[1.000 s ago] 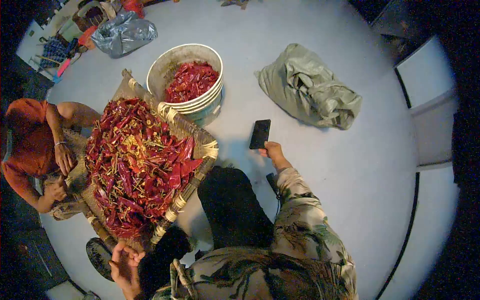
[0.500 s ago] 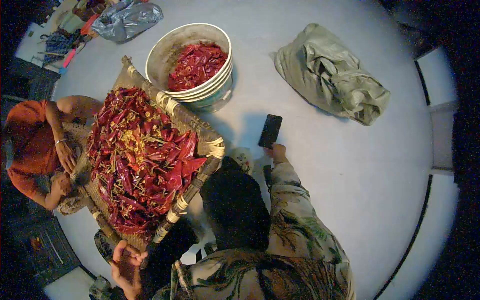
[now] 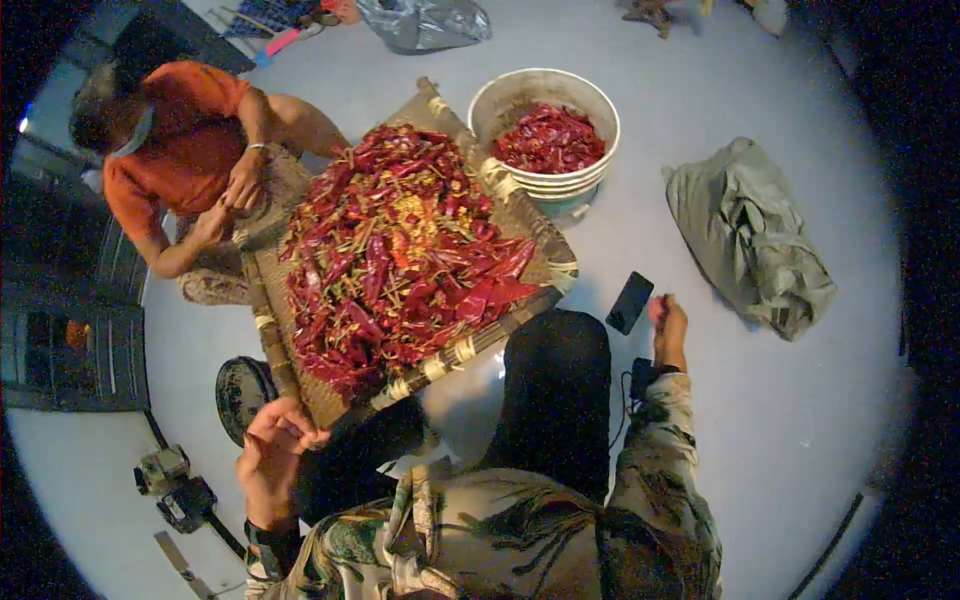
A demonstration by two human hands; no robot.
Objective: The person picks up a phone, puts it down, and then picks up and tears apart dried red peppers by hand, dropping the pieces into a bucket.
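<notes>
A woven tray heaped with dried red chilies, loose seeds and stems rests by my knees. My left hand is at its near corner, fingers curled together at the tips; whatever they hold is too small to make out. On the right, my right hand is just beside a black phone lying on the floor. The fingers are loosely bent and a little apart, and the phone is not in them.
A stack of white buckets with chilies inside stands beyond the tray. A greenish sack lies on the right. Across the tray, a person in an orange shirt sits with both hands together. A dark round pan is at the left.
My right hand has let go of the phone and moved off to its right. The view has shifted, showing more of the other person. My left hand stays near the tray's corner.
</notes>
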